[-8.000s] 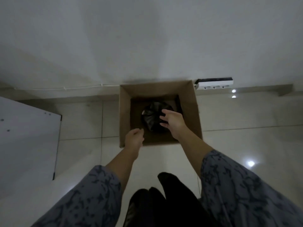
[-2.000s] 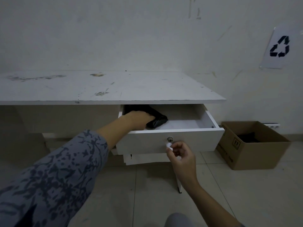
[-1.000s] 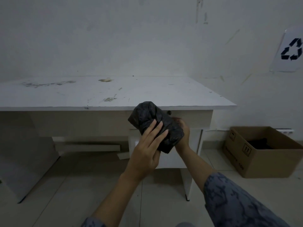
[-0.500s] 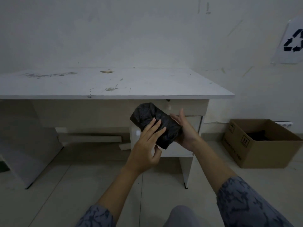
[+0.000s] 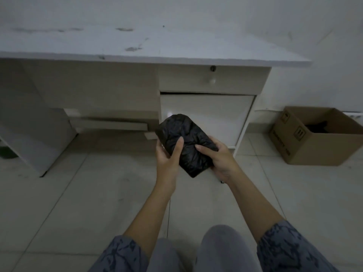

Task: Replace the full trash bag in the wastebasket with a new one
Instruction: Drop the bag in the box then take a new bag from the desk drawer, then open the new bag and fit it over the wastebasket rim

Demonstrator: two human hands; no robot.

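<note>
A folded black trash bag bundle (image 5: 184, 140) is held in front of me at waist height, over the tiled floor. My left hand (image 5: 169, 156) grips its left side with the thumb pressed across the front. My right hand (image 5: 220, 160) cups its right side from below, fingers on the plastic. The cardboard box (image 5: 314, 146) that serves as the wastebasket stands on the floor at the right, against the wall, with something black (image 5: 316, 127) lying inside it.
A white desk (image 5: 149, 50) stands just ahead, its top drawer (image 5: 212, 80) closed, with a cabinet door (image 5: 206, 114) below. My knees (image 5: 222, 250) show at the bottom edge. A power strip (image 5: 354, 115) lies behind the box.
The view has tilted down and the bundle sits lower in front of me. My left hand went from flat fingers on the bundle to a grip on its side; the right hand shifted underneath.
</note>
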